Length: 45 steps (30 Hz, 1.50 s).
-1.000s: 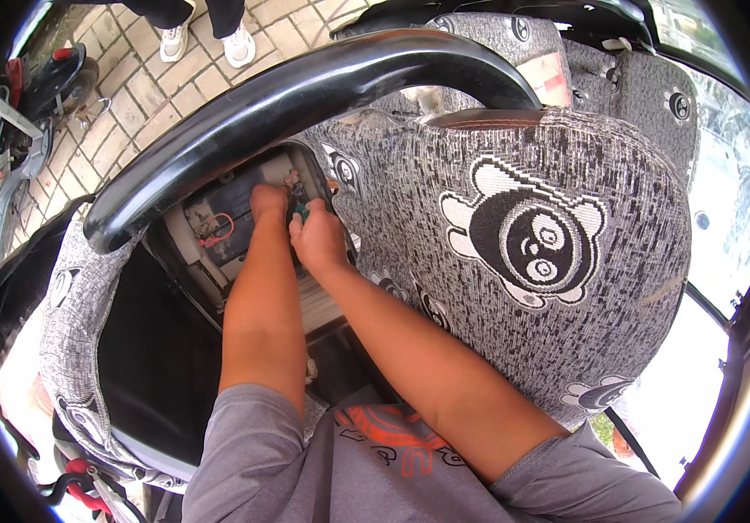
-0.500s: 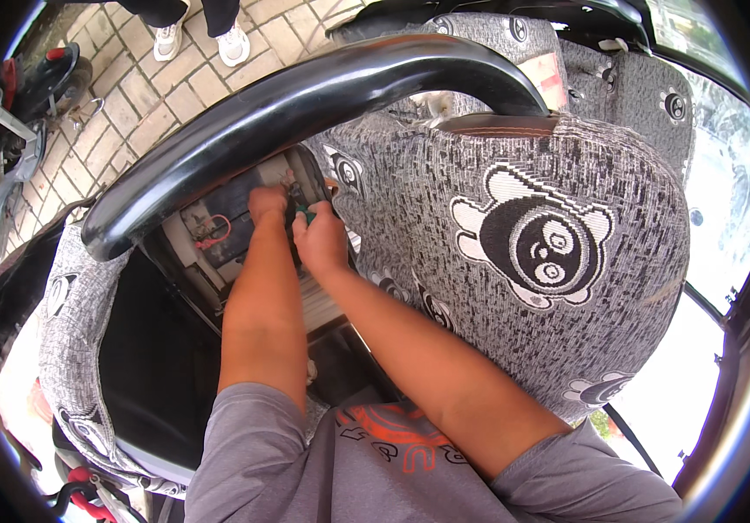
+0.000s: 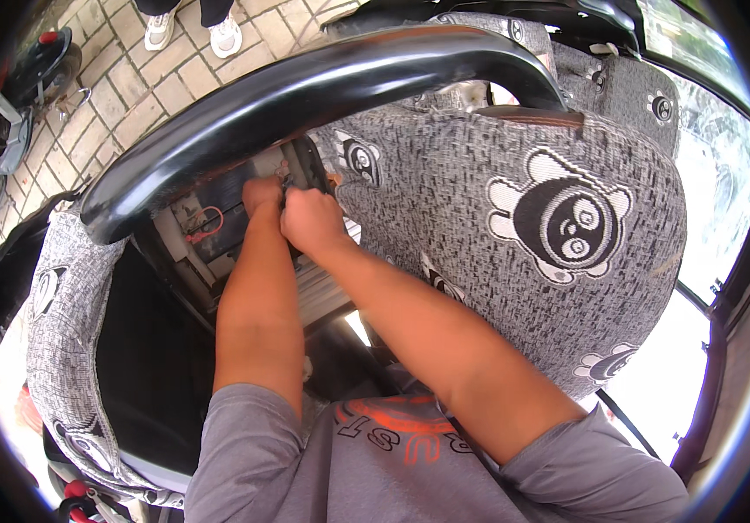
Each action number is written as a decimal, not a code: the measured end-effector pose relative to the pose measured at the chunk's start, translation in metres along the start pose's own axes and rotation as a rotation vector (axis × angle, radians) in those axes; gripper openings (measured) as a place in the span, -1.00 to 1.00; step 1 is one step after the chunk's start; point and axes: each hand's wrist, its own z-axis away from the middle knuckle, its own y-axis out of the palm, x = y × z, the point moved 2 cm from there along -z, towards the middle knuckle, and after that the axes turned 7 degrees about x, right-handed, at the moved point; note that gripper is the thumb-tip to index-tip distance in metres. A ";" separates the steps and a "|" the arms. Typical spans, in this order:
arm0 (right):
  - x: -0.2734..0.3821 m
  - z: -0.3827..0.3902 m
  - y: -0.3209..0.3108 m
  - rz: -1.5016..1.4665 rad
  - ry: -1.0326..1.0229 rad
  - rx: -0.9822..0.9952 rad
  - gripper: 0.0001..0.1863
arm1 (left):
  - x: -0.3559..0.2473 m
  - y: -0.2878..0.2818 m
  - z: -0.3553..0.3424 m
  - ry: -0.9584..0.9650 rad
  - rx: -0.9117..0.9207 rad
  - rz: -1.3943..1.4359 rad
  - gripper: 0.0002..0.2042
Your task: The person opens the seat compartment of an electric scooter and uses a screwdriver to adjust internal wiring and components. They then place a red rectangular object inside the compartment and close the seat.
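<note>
Both my hands reach into an opened compartment [image 3: 185,285] beside the patterned seat. My left hand [image 3: 263,193] is closed over the dark blocks inside, its fingertips hidden. Right beside it, my right hand [image 3: 314,221] makes a fist with the knuckles up, near the compartment's seat-side wall. A small dark piece shows between the two hands; what either one grips is hidden. Dark blue-black blocks that look like batteries [image 3: 223,205] lie left of my left hand. On them rests a pinkish-red loop of wire or cable tie [image 3: 206,225].
A thick glossy black bar [image 3: 322,83] arches over the compartment. The grey seat cover [image 3: 444,187] with cartoon figures bulges up at right. Past the bar, a person's shoes [image 3: 225,37] stand on brick paving [image 3: 131,83]. A parked vehicle [image 3: 39,74] is at far left.
My right hand has turned knuckles up and moved closer to my left; the green thing that showed at its fingers is now out of sight. The whole view has shifted slightly.
</note>
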 end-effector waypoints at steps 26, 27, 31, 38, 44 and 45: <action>-0.003 0.000 0.006 -0.433 0.279 -0.025 -0.60 | -0.006 0.003 0.005 0.030 -0.018 0.004 -0.56; -0.003 -0.001 0.005 -0.469 0.308 -0.021 -0.58 | -0.006 0.002 0.009 0.015 -0.020 0.008 -0.56; -0.006 -0.008 0.008 -0.603 0.338 -0.059 -0.59 | -0.002 0.004 0.000 -0.013 -0.016 -0.015 -0.52; -0.004 0.019 0.016 -0.501 0.357 -0.113 -0.52 | -0.003 0.001 -0.003 0.010 -0.021 -0.007 -0.31; 0.028 0.219 -0.105 -0.914 -0.121 0.015 -0.43 | 0.005 0.020 -0.029 0.139 0.012 -0.305 -0.46; 0.021 0.254 -0.126 -0.932 -0.280 0.012 -0.39 | 0.005 0.011 -0.027 0.175 0.049 -0.331 -0.48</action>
